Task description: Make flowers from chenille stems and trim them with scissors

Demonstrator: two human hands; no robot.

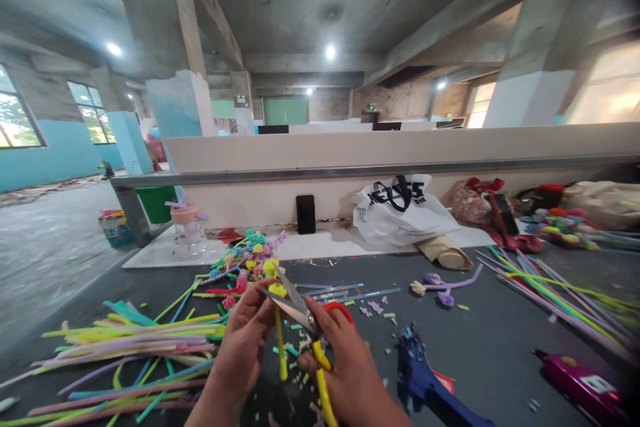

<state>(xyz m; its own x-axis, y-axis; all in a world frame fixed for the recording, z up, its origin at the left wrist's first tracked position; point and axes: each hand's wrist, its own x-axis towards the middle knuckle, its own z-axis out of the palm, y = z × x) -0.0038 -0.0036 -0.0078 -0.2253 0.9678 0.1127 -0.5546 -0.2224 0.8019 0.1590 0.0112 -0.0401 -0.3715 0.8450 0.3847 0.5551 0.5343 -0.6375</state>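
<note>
My left hand (246,330) pinches a yellow pipe-cleaner flower (278,291) near its head. Its fuzzy yellow stem (281,347) hangs down between my hands. In my right hand (347,360) is a pair of scissors (300,312) with one red and one yellow handle. The blades stand apart and point left at the flower; whether they touch it I cannot tell. Just behind the tips is another yellow tuft (271,268), close to a heap of colourful pipe-cleaner flowers (253,253). Small cut bits lie on the table below.
Loose pipe cleaners (145,340) are spread at left, with more (560,293) at right. A purple flower sprig (447,287), a blue glue gun (430,387) and a magenta device (575,380) lie at right. Behind stand a phone (306,213), a white bag (400,217) and a lidded cup (187,230).
</note>
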